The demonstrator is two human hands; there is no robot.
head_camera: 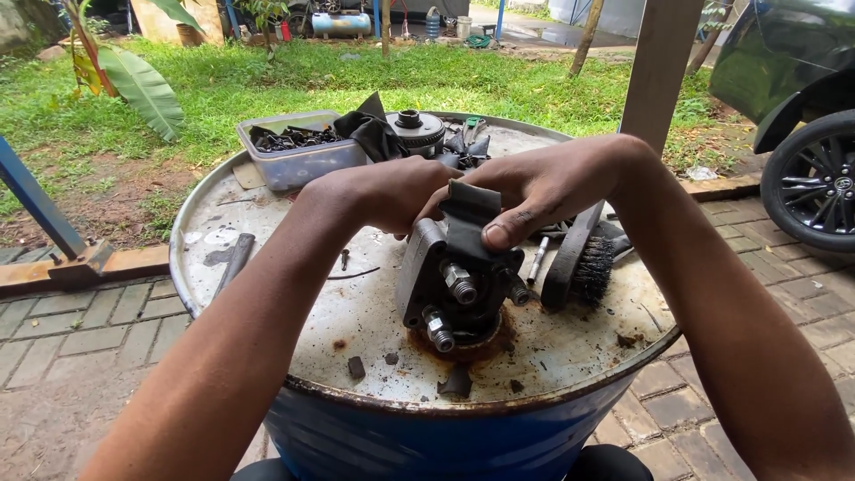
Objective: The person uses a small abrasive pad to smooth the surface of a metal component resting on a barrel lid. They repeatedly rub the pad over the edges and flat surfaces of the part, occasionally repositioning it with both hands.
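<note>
Two bare forearms, no sleeves, gloves, watch or rings; left hand and right hand unclad, short thumbnail showing on the right.

A dark grey metal part stands on the rust-spotted white top of a blue drum.

From our single head-worn camera we look down and forward, close over a drum top, with grass and paving beyond.
</note>
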